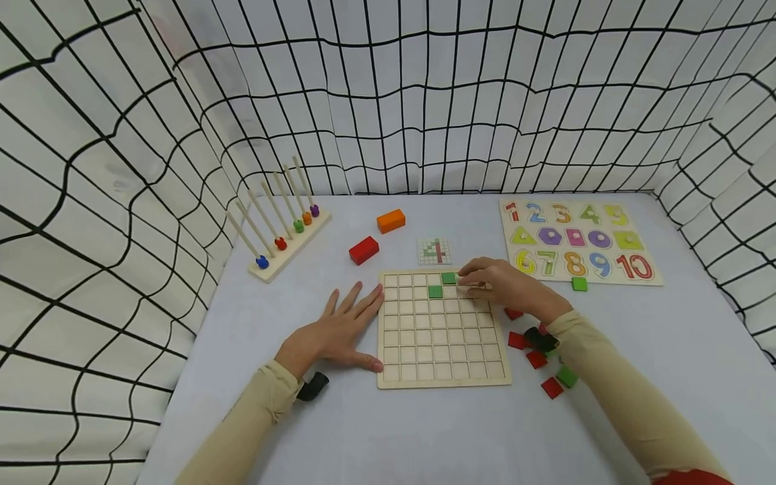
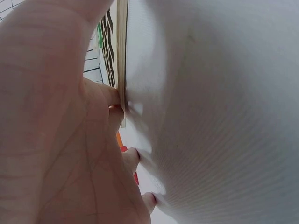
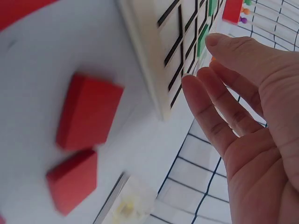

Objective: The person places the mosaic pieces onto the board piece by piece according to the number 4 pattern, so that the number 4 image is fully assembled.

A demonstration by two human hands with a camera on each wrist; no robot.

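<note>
A wooden grid board (image 1: pixel 415 338) lies flat on the table, with a green tile (image 1: pixel 435 292) and another green tile (image 1: pixel 448 277) in its upper cells. My left hand (image 1: pixel 333 337) is spread at the board's left side, thumb and forefinger at its edge. In the left wrist view the fingertips (image 2: pixel 133 156) come down by the board's side. Over the upper right of the grid is my right hand (image 1: pixel 500 283), fingertips beside the upper green tile. Seen from the right wrist, a gap shows between thumb and fingers, with no tile between them.
Loose red tiles (image 1: pixel 536 359) and green tiles (image 1: pixel 567 376) lie right of the board. Behind it are a small pattern card (image 1: pixel 426 252), a red block (image 1: pixel 364 250) and an orange block (image 1: pixel 391 221). A pegged stand (image 1: pixel 291 250) is at left, a number puzzle (image 1: pixel 566 232) at right.
</note>
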